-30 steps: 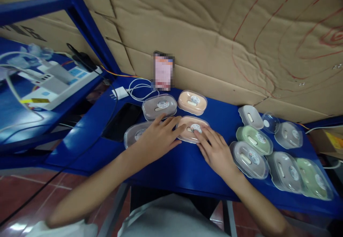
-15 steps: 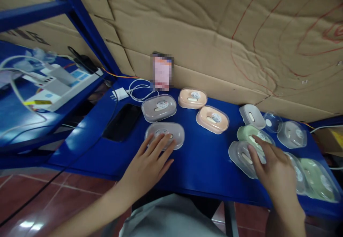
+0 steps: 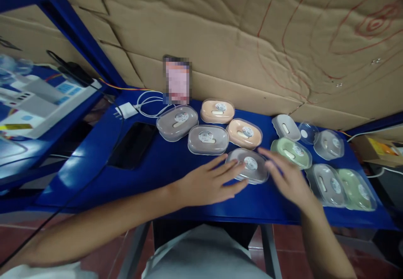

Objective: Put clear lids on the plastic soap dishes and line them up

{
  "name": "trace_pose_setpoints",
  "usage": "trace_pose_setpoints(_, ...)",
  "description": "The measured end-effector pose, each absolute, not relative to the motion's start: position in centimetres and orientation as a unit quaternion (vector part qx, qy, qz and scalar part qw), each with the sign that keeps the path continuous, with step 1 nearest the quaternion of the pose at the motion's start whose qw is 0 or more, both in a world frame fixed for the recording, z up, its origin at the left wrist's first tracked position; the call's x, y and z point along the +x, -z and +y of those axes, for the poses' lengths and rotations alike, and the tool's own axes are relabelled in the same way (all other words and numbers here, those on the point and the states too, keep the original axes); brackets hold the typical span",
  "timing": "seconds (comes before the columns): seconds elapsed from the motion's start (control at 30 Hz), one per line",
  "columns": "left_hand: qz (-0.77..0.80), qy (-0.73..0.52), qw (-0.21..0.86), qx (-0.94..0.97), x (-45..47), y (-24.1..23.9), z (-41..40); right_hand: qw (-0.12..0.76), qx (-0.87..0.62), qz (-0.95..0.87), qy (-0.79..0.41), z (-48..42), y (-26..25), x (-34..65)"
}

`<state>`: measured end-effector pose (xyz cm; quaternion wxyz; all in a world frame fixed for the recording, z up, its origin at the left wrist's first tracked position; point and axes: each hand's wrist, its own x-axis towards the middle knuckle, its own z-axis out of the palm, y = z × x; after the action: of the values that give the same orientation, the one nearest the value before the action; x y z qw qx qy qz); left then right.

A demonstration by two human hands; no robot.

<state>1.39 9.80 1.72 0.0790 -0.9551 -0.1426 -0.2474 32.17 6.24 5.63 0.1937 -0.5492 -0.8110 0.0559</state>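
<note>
On the blue table lie several oval soap boxes with clear lids. My left hand lies flat with fingers spread, its fingertips touching the left end of a grey box. My right hand is open, fingers stretched, at the right end of the same grey box, slightly blurred. Behind it sit two peach boxes and two grey ones.
At the right lie green boxes, clear-grey boxes and loose lids. A phone leans on the cardboard wall, with a white charger and cable. A black rectangle lies at the left; a second table holds devices.
My right hand has slid a grey box from the right group leftward to the middle. My left hand left the other grey box, now in the back row, and moved right to meet it.
</note>
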Motion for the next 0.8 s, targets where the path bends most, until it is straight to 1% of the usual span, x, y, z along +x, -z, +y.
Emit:
trace_pose_setpoints(0.07,-0.107,0.236,0.045,-0.965,1.5,-1.2,9.3,0.195,-0.623,-0.757,0.001,9.7,-6.1,34.7)
trace_pose_setpoints(0.13,-0.119,0.221,0.028,-0.968,1.3,-0.9,9.1,0.142,-0.719,-0.678,0.059,12.7,-5.8,37.4)
trace_pose_setpoints(0.17,-0.128,0.217,0.028,-0.967,1.2,-1.0,9.1,0.109,-0.758,-0.641,0.057,13.9,-5.4,38.6)
trace_pose_setpoints(0.23,-0.142,0.223,0.037,-0.964,0.9,-1.2,9.2,0.06,-0.806,-0.589,0.009,15.5,-4.4,40.3)
trace_pose_setpoints(0.27,-0.146,0.229,0.042,-0.961,0.7,-1.3,9.3,0.052,-0.814,-0.578,-0.018,16.0,-3.8,40.9)
trace_pose_setpoints(0.33,-0.151,0.234,0.051,-0.959,0.3,-1.7,9.4,0.064,-0.817,-0.571,-0.044,16.3,-3.0,41.5)
trace_pose_setpoints(0.47,-0.155,0.225,0.057,-0.96,-0.2,-2.1,9.4,0.093,-0.822,-0.56,-0.04,16.4,-2.5,41.8)
trace_pose_setpoints(0.67,-0.156,0.224,0.05,-0.961,0.0,-1.8,9.5,0.021,-0.819,-0.571,-0.056,18.0,-3.1,42.3)
trace_pose_setpoints(0.8,-0.158,0.233,0.054,-0.958,0.2,-1.5,9.6,-0.015,-0.8,-0.598,-0.038,19.2,-3.6,42.1)
